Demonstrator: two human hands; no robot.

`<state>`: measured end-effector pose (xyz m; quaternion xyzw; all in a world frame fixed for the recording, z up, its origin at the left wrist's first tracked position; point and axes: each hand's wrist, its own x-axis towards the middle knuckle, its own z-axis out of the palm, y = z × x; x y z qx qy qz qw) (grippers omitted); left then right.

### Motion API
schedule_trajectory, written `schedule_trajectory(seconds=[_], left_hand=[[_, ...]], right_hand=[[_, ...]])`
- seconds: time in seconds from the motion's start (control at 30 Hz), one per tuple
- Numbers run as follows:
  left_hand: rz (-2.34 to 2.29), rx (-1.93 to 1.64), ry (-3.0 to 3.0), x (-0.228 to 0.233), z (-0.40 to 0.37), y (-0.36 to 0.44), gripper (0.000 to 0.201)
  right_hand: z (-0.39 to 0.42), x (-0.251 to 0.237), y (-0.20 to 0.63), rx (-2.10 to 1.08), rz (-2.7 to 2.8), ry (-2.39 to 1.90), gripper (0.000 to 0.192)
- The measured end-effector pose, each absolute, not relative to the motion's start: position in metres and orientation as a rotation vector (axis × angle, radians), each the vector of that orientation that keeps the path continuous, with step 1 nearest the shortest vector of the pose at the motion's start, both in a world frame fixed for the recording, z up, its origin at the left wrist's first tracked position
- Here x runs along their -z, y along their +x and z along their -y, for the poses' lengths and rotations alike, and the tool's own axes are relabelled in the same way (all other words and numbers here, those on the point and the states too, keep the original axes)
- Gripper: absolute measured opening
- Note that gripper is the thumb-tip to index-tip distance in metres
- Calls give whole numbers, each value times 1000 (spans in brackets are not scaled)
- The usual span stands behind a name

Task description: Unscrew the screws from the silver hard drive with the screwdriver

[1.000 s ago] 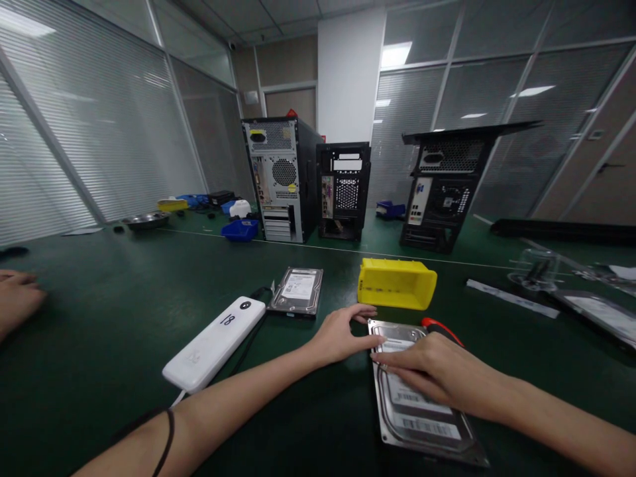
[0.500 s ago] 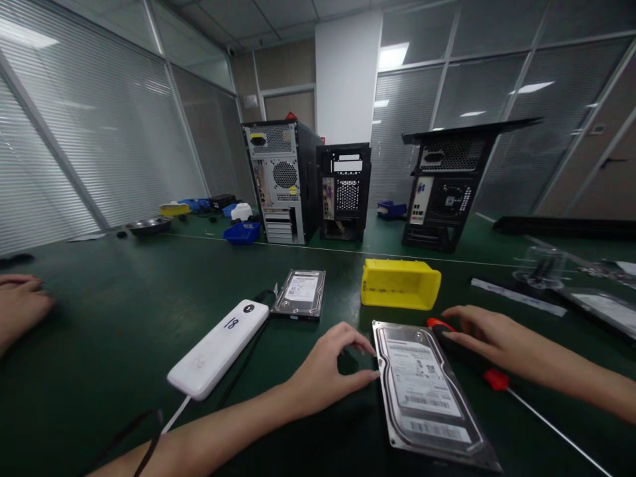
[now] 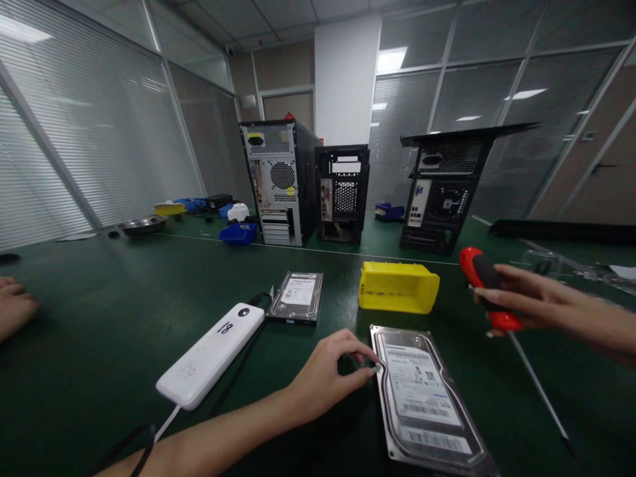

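A silver hard drive [image 3: 422,397] with a white label lies flat on the green table [image 3: 124,311] in front of me. My left hand [image 3: 328,374] rests beside its left edge, thumb and fingertips touching the top left corner. My right hand [image 3: 536,301] is raised above the table to the right, shut on a screwdriver [image 3: 489,288] with a red and black handle; its long shaft slants down to the right. A yellow plastic bin [image 3: 397,286] sits just behind the drive.
A second hard drive [image 3: 297,295] and a white power bank [image 3: 211,354] with a black cable lie to the left. Three computer cases [image 3: 281,179] stand at the back. Another person's hand [image 3: 12,305] rests at the far left edge. Blue bins [image 3: 238,232] lie beyond.
My right hand left the drive's top, took hold of the screwdriver lying to its right and lifted it off the table. My left hand stayed at the drive's corner.
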<state>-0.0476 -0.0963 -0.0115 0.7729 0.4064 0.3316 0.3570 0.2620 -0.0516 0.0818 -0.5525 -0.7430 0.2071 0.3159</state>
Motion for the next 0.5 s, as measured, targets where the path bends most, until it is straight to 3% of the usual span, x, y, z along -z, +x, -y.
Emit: schedule_trajectory(seconds=[0.1, 0.3, 0.5], left_hand=[[-1072, -845, 1982, 10, 95, -46, 17], [-1116, -832, 1967, 9, 95, -45, 17], [-1112, -841, 1938, 13, 93, -44, 18]], right_hand=[[60, -113, 224, -951, 1571, -1155, 35], [66, -91, 155, -1009, 1627, -685, 34], [66, -72, 147, -1004, 1629, -587, 26]])
